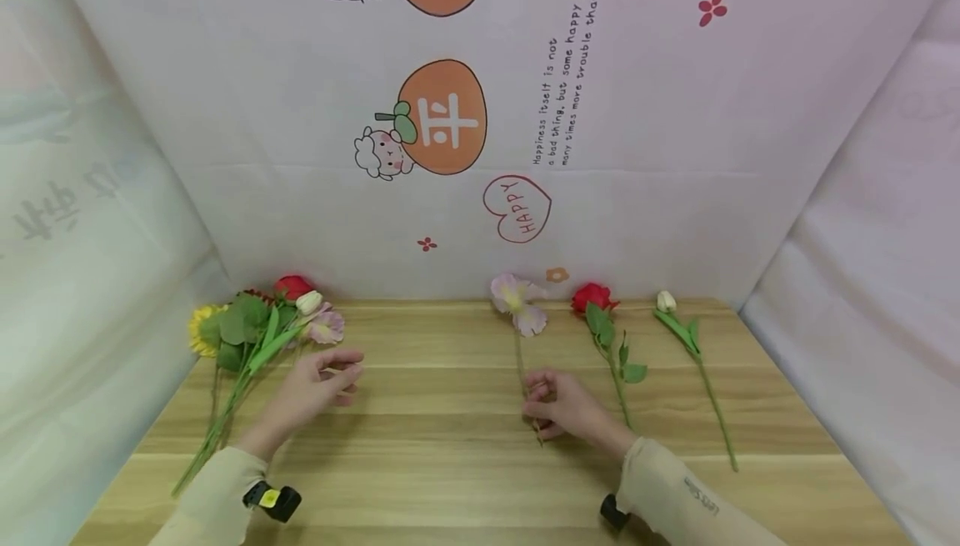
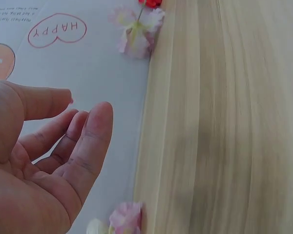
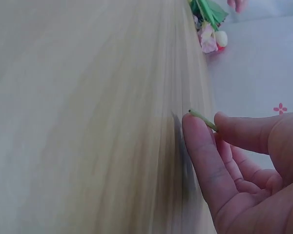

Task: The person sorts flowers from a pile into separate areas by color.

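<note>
My right hand [image 1: 566, 404] pinches the lower stem of a pale pink-purple artificial flower [image 1: 517, 300] between thumb and forefinger. Its ruffled bloom points to the back of the table. In the right wrist view the green stem end [image 3: 203, 120] pokes out past the fingertips. Left of it, my left hand [image 1: 318, 383] hovers with loosely bent fingers and nothing in them, just right of a pile of flowers. That pile holds a yellow sunflower [image 1: 204, 330], a red rose [image 1: 293, 286], a white tulip [image 1: 308, 303] and a pale pink-purple bloom [image 1: 326, 325].
To the right of my right hand lie a red rose [image 1: 592, 298] with leaves and a white tulip [image 1: 666, 302], stems toward me. Behind the wooden table [image 1: 435, 479] rises a white printed cloth [image 1: 300, 196], with more cloth at both sides.
</note>
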Available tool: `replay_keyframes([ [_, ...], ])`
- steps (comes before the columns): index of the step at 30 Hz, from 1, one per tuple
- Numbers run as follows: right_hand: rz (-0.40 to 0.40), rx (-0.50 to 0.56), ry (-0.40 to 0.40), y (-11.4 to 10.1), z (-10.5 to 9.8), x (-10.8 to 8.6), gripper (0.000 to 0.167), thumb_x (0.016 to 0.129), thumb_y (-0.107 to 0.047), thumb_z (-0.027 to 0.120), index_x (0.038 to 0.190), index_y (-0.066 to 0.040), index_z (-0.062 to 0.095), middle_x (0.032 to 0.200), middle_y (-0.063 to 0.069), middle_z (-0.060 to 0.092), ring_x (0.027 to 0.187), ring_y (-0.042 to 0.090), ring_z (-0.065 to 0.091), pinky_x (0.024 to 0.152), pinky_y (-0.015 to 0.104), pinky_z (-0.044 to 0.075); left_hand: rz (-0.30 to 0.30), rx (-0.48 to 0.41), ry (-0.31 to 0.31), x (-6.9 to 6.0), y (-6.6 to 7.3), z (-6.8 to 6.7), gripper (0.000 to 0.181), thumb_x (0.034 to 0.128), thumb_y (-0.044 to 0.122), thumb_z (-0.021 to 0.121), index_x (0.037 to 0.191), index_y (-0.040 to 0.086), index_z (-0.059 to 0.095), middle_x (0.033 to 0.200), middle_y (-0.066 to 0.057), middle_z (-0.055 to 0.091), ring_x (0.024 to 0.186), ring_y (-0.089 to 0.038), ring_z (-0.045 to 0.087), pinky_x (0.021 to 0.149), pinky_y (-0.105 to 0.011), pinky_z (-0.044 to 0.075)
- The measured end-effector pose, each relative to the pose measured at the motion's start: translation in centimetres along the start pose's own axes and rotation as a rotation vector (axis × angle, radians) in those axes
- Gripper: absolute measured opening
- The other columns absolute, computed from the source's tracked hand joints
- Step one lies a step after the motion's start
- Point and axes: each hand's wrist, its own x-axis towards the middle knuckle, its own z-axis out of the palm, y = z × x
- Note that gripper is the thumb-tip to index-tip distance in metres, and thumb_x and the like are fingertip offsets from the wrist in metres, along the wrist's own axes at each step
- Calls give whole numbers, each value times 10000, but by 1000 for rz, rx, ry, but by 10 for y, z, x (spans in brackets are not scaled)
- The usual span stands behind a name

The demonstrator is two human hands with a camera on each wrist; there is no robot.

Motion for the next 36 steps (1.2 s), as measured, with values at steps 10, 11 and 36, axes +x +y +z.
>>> replay_keyframes([
  [10,27,-55,-14,4,-5,-3,474,932,-7,719,1353,73,517,936,113,607,710,201,618,572,397,619,-66,102,52,-9,-10,-40,478,1030,264,635,1356,-77,557,1249,-284,617,1020,-384,665,755,-343,622],
  [11,24,-66,-17,4,-5,-3,466,934,-14,720,1348,71,522,927,108,608,701,196,615,562,392,617,-70,112,59,-10,-10,-43,473,1031,263,633,1353,-75,558,1248,-281,619,1020,-383,665,756,-352,622],
  [36,52,-34,-60,0,-6,-10,424,947,-117,736,1301,33,556,960,108,622,667,187,614,565,396,618,-130,161,78,-21,-18,-69,500,1043,244,611,1380,-113,515,1241,-285,613,993,-327,673,758,-386,624],
])
